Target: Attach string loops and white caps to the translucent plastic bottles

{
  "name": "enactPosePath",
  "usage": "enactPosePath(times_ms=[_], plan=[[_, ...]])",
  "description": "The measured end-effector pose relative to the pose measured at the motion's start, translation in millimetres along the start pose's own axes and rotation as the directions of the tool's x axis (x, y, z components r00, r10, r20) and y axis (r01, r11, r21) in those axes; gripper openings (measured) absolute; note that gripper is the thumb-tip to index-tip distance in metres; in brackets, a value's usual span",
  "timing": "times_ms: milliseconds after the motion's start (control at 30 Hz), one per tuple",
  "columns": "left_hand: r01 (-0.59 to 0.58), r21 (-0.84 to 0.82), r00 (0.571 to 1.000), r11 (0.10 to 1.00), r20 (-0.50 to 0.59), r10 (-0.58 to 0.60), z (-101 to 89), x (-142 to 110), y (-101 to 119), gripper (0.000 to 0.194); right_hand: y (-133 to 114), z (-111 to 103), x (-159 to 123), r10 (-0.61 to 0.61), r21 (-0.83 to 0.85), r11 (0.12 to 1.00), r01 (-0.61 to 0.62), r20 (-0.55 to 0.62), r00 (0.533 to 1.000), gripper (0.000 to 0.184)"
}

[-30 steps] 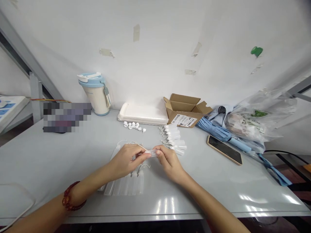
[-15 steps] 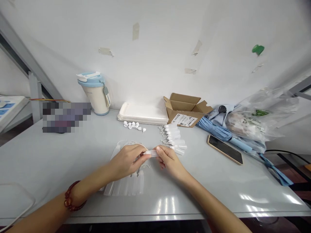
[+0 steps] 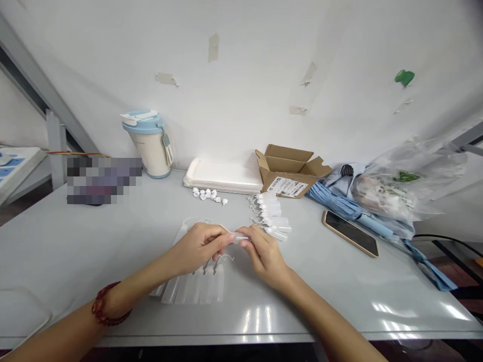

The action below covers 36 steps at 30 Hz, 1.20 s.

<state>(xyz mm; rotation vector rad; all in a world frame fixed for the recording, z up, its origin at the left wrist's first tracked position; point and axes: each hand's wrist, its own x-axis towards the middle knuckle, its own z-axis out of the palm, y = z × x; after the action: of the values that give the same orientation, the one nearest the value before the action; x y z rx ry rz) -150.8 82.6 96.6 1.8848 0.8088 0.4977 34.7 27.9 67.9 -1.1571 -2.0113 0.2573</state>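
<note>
Between my two hands, above the middle of the table, lies a small translucent plastic bottle [image 3: 240,237], roughly level. My left hand [image 3: 206,246] is closed at its left end, where the fingers hide the neck and any cap. Closed round the right part is my right hand [image 3: 263,251], thumb on the near side. Below and behind my left hand, several similar bottles [image 3: 202,289] with thin white strings lie in a row. Right of the hands is another group of small bottles with white tops [image 3: 270,207]. Loose white caps [image 3: 206,194] are scattered farther back.
Along the wall stand a cream tumbler with a blue lid [image 3: 148,146], a stack of white trays [image 3: 226,176] and an open cardboard box [image 3: 287,173]. To the right lie a phone [image 3: 350,234], a blue umbrella [image 3: 335,201] and a clear plastic bag [image 3: 400,181].
My left thumb has moved forward over the bottle's end, and my right fingers have shifted round the body, the thumb now lower. The bottle stays in about the same place.
</note>
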Motion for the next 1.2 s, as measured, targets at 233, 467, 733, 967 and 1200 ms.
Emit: enactPosePath(times_ms=[233,467,733,967,1200], plan=[[-0.095,0.09,0.994,0.991,-0.037,0.099,0.3,-1.5,0.9,0.04,-9.1,-5.0,4.4,0.241,0.259,0.931,-0.259,0.099,0.966,0.028],[-0.03,0.002,0.999,1.0,-0.036,0.03,-0.1,2.8,-1.7,0.034,-4.4,-1.5,4.4,0.452,0.403,0.786,-0.469,0.143,0.881,0.037],[0.157,0.188,0.893,0.97,-0.446,-0.058,-43.7,18.3,-26.7,0.026,32.5,-36.2,15.3,0.551,0.286,0.818,-0.499,-0.141,0.823,0.032],[0.061,0.6,0.895,0.798,-0.387,0.222,-69.5,33.8,-77.2,0.035,60.0,-70.4,16.4,0.6,0.097,0.8,-0.593,-0.183,0.779,0.034],[-0.011,0.688,0.905,0.726,-0.301,0.3,-71.9,39.1,-101.6,0.038,68.8,-76.1,12.9,0.543,-0.108,0.832,-0.544,-0.043,0.839,0.028]])
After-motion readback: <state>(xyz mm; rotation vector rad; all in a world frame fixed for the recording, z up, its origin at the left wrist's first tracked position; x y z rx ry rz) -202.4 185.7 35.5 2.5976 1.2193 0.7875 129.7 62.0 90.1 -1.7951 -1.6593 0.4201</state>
